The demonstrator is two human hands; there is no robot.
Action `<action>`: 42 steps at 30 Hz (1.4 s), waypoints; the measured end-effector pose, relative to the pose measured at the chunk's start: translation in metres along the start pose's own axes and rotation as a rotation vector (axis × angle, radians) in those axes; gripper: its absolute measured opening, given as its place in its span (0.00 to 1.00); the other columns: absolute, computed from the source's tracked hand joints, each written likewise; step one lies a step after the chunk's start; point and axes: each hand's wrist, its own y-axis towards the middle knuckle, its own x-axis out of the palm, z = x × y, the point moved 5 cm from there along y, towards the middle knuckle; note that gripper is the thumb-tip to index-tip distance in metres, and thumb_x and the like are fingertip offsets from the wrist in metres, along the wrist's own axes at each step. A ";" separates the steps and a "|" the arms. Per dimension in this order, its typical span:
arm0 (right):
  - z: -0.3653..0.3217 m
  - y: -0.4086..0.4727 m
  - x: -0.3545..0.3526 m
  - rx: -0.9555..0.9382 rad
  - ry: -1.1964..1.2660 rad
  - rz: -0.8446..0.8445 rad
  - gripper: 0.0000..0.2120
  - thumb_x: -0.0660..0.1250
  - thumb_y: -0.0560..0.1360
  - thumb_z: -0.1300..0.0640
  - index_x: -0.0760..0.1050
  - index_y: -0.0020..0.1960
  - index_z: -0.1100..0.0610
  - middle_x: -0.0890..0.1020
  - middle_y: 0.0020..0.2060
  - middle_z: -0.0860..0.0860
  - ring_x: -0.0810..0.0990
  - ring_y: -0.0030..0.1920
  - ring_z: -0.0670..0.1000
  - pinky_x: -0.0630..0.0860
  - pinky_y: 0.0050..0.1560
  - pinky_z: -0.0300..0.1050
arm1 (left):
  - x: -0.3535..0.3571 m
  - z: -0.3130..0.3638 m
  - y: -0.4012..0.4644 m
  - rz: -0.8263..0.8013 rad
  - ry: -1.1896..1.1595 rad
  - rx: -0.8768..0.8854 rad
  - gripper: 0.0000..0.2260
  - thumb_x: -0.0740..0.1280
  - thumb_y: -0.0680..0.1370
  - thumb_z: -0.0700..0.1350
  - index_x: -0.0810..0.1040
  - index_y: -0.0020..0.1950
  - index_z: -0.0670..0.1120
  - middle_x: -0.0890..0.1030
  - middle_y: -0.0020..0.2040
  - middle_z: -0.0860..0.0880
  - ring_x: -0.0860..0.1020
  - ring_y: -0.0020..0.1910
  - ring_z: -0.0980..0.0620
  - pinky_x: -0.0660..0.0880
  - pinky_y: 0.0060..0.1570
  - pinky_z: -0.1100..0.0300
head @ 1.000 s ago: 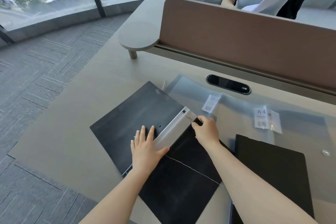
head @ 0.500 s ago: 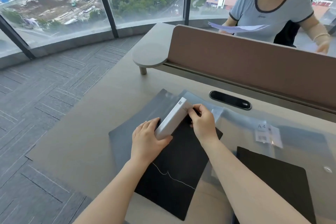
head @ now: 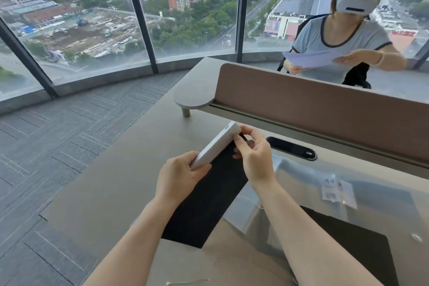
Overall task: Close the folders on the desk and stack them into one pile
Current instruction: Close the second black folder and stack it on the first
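A black folder (head: pixel 204 195) with a white spine (head: pixel 217 144) stands raised on edge over the desk (head: pixel 111 188), its two covers brought together. My left hand (head: pixel 181 176) grips the near end of the spine. My right hand (head: pixel 253 158) pinches the far end of the spine and the cover's top edge. A clear plastic folder (head: pixel 301 183) with an A4 label (head: pixel 330 189) lies flat to the right. A second black folder (head: pixel 352 253) lies closed on top of it at the near right.
A brown divider panel (head: pixel 325 118) runs along the desk's far side, with a black cable slot (head: pixel 291 147) below it. A person (head: pixel 343 46) sits behind the panel holding papers. The desk's left edge drops to grey carpet (head: pixel 46 158).
The black folder lay open and flat a second ago. Both hands have swung its left cover over and lifted the folder up by the spine. The view has tilted upward.
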 end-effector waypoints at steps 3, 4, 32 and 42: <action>0.004 -0.002 -0.014 -0.016 -0.067 0.104 0.15 0.65 0.78 0.61 0.74 0.63 0.51 0.76 0.58 0.50 0.78 0.44 0.49 0.82 0.47 0.45 | -0.013 0.005 0.009 0.023 -0.011 -0.013 0.04 0.72 0.74 0.52 0.83 0.46 0.54 0.81 0.34 0.54 0.79 0.35 0.53 0.77 0.37 0.53; 0.007 -0.004 -0.021 -0.009 -0.094 0.146 0.16 0.65 0.78 0.61 0.73 0.65 0.50 0.75 0.61 0.49 0.78 0.45 0.48 0.81 0.49 0.44 | -0.018 0.007 0.013 0.039 -0.040 -0.028 0.04 0.72 0.73 0.52 0.82 0.44 0.53 0.80 0.33 0.52 0.79 0.34 0.52 0.76 0.36 0.53; 0.095 -0.115 -0.274 0.359 -0.181 0.551 0.09 0.63 0.80 0.62 0.79 0.50 0.52 0.85 0.48 0.49 0.83 0.51 0.51 0.78 0.53 0.47 | 0.170 0.080 -0.058 -0.433 -0.560 -0.431 0.14 0.54 0.81 0.36 0.79 0.48 0.46 0.82 0.43 0.44 0.79 0.38 0.51 0.74 0.36 0.61; 0.142 -0.184 -0.362 0.520 -0.292 0.554 0.11 0.62 0.79 0.63 0.79 0.49 0.49 0.85 0.48 0.47 0.83 0.51 0.52 0.78 0.58 0.55 | 0.262 0.082 -0.133 -0.502 -0.516 -0.486 0.17 0.58 0.81 0.38 0.82 0.56 0.56 0.87 0.47 0.53 0.85 0.48 0.48 0.81 0.51 0.52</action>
